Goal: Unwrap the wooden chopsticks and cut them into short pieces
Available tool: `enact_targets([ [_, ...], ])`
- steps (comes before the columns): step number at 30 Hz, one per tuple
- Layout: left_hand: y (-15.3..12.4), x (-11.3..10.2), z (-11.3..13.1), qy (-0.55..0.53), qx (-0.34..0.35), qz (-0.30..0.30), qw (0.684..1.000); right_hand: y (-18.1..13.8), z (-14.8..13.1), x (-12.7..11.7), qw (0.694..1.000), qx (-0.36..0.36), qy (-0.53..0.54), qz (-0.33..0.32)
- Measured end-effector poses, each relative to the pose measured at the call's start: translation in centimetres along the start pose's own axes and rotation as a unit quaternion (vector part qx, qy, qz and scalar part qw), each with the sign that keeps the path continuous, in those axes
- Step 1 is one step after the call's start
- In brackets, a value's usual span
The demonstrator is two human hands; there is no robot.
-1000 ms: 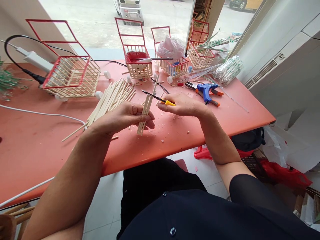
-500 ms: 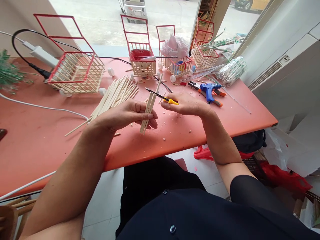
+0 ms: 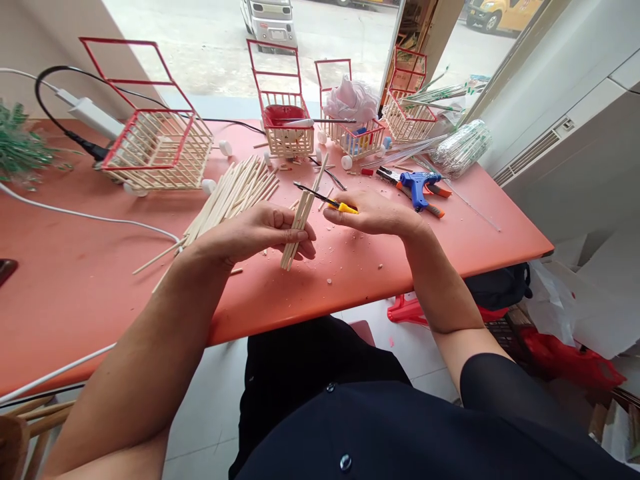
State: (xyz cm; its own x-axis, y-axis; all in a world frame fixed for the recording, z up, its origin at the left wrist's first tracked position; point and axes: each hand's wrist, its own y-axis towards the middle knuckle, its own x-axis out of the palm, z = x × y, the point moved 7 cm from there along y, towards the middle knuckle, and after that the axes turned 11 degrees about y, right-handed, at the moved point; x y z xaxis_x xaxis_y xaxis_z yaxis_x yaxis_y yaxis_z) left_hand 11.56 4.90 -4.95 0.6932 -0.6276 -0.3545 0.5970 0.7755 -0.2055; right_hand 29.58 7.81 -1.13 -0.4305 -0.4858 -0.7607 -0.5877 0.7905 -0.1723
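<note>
My left hand is closed around a small bundle of wooden sticks, held upright and tilted over the orange table. My right hand is closed on a yellow-handled cutter whose dark blades point left toward the tops of the sticks. A loose pile of long wooden sticks lies just behind my left hand.
Several stick-built carts with red frames stand along the back: a large one on the left, three smaller ones in the middle. A blue glue gun lies right of my hand. Cables cross the left side. Wood crumbs dot the table.
Both hands keep their grips and stay almost still; the view has shifted slightly downward.
</note>
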Motion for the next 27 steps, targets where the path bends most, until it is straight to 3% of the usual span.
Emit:
enact_targets([
  [27,-0.06,-0.1,-0.07,-0.001,0.0,0.005,1.0,0.04,0.08,0.04,1.0,0.002,0.002,0.008],
])
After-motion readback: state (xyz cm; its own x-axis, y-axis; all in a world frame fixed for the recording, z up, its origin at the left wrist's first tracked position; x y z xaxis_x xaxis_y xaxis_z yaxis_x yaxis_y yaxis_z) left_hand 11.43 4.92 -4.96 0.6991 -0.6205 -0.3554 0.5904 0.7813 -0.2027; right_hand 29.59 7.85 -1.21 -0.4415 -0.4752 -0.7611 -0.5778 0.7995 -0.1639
